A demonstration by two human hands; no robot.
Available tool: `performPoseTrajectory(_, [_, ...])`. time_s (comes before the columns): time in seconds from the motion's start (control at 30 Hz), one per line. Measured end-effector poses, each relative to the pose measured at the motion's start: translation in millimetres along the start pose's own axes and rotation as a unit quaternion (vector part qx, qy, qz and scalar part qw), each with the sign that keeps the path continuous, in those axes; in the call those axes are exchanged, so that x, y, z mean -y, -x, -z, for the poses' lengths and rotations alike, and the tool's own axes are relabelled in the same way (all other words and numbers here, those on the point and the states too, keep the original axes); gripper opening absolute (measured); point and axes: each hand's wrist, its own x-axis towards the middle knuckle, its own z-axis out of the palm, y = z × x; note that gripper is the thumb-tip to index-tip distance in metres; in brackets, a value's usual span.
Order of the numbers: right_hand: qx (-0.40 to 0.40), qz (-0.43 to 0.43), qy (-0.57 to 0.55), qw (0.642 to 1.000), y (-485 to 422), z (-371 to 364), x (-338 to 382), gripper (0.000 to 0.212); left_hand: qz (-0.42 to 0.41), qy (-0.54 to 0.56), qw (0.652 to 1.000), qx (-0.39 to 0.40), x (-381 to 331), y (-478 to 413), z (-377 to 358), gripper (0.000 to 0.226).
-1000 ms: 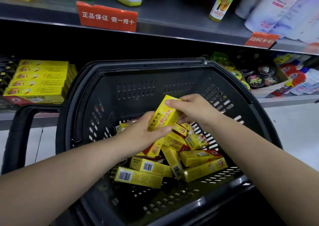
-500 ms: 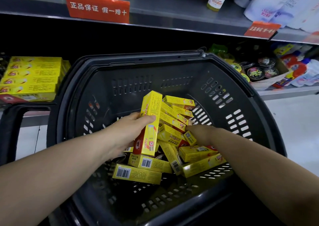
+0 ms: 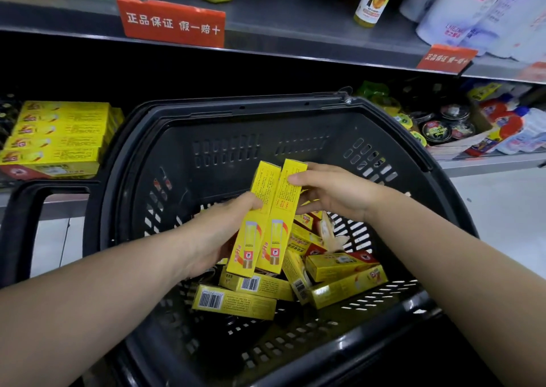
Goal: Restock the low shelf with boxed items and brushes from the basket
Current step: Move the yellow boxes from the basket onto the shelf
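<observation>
In the middle of the frame two hands meet above the open black basket (image 3: 266,107), each with a carton. The left hand (image 3: 218,233) grips the first yellow box (image 3: 251,224), its thumb curled across the printed face and its fingers hidden behind. The right hand (image 3: 334,191) pinches the second yellow box (image 3: 282,209) near its upper end, thumb on the front and fingers (image 3: 305,209) wrapped round the side. Both boxes stand nearly upright, leaning slightly right, side by side and touching along their long edges. Beneath them the loose yellow boxes (image 3: 345,286) lie jumbled on the basket floor, some with barcodes facing up. At the left of the frame, behind the basket's handle, a stack of yellow boxes (image 3: 59,138) sits on the low shelf (image 3: 59,206). At the right, the low shelf carries round dark jars (image 3: 440,126) and pouches. A red label (image 3: 171,23) hangs on the upper shelf (image 3: 295,29).
</observation>
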Motion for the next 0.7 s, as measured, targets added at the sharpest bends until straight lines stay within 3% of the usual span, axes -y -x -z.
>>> performPoseTrajectory(0.07, [0.004, 0.008, -0.013, 1.000, 0, -6, 1, 0.035, -0.008, -0.008, 0.999, 0.032, 0, 4, -1, 0.031])
performPoseTrajectory(0.13, [-0.006, 0.010, -0.015, 1.000, -2, -10, -2, 0.039, -0.032, -0.031, 0.997, 0.055, 0, 7, -1, 0.047])
performPoseTrajectory(0.2, [0.002, 0.005, -0.006, 1.000, -2, -7, -6, 0.049, -0.051, -0.053, 0.996, 0.040, 2, 7, 1, 0.066])
performPoseTrajectory(0.27, [0.041, -0.036, 0.078, 0.995, 2, 4, -10, 0.067, -0.047, -0.053, 0.997, 0.014, 3, 5, 2, 0.062])
performPoseTrajectory(0.3, [0.065, -0.072, 0.182, 0.978, 4, 11, -14, 0.074, -0.040, -0.054, 0.998, 0.004, 4, 4, 4, 0.056])
performPoseTrajectory(0.33, [0.092, -0.119, 0.312, 0.938, 5, 17, -21, 0.075, -0.033, -0.059, 0.998, -0.002, 4, 3, 5, 0.053])
performPoseTrajectory(0.4, [0.161, -0.231, 0.531, 0.799, 6, 29, -40, 0.066, -0.029, -0.070, 0.997, -0.004, 4, 3, 5, 0.062])
performPoseTrajectory(0.47, [0.209, -0.301, 0.629, 0.686, 5, 34, -61, 0.061, -0.029, -0.069, 0.997, 0.000, 4, 3, 5, 0.078])
performPoseTrajectory(0.53, [0.205, -0.305, 0.657, 0.658, 5, 35, -72, 0.060, -0.024, -0.068, 0.997, 0.003, 3, 4, 5, 0.092])
performPoseTrajectory(0.63, [0.209, -0.290, 0.653, 0.667, 0, 34, -77, 0.054, -0.019, -0.066, 0.998, 0.009, 3, 3, 6, 0.113])
performPoseTrajectory(0.7, [0.233, -0.297, 0.637, 0.672, -2, 31, -78, 0.059, -0.017, -0.064, 0.998, 0.013, 3, 3, 6, 0.112])
